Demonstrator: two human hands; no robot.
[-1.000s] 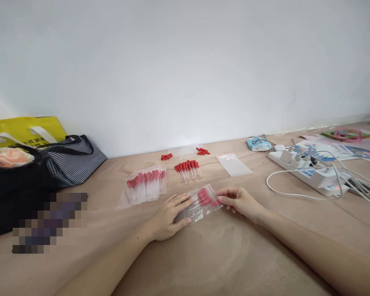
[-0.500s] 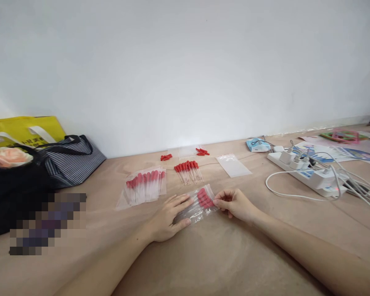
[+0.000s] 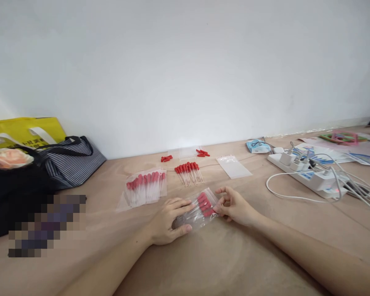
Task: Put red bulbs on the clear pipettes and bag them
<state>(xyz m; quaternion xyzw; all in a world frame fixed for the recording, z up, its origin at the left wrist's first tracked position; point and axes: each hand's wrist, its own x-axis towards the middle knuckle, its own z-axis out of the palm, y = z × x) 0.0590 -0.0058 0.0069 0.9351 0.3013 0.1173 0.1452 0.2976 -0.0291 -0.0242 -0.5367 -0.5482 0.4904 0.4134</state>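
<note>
A clear zip bag (image 3: 195,218) lies on the table between my hands, with several red-ended thin sticks (image 3: 205,204) inside it. My left hand (image 3: 171,220) rests flat over the bag's left part, fingers extended and thumb apart. At the bag's right end, by its zip edge, my right hand (image 3: 231,207) pinches the plastic with the thumb and a finger while the index finger is raised. Beyond the bag, several loose red-ended sticks (image 3: 188,172) lie in a row. Left of them, filled bags (image 3: 144,187) overlap in a fan. A flat zip bag (image 3: 233,166) lies to the right.
Small red pieces (image 3: 202,153) sit near the wall, with another small pile (image 3: 166,158) to their left. A power strip (image 3: 308,176) with chargers and looping white cables occupies the right. A blue mask (image 3: 257,146) lies behind it. A striped bag (image 3: 75,162) stands at left.
The red-ended sticks in the bag look more spread out and the bag's right end has turned slightly towards me. My right index finger has lifted away from the thumb. My left hand stays nearly still.
</note>
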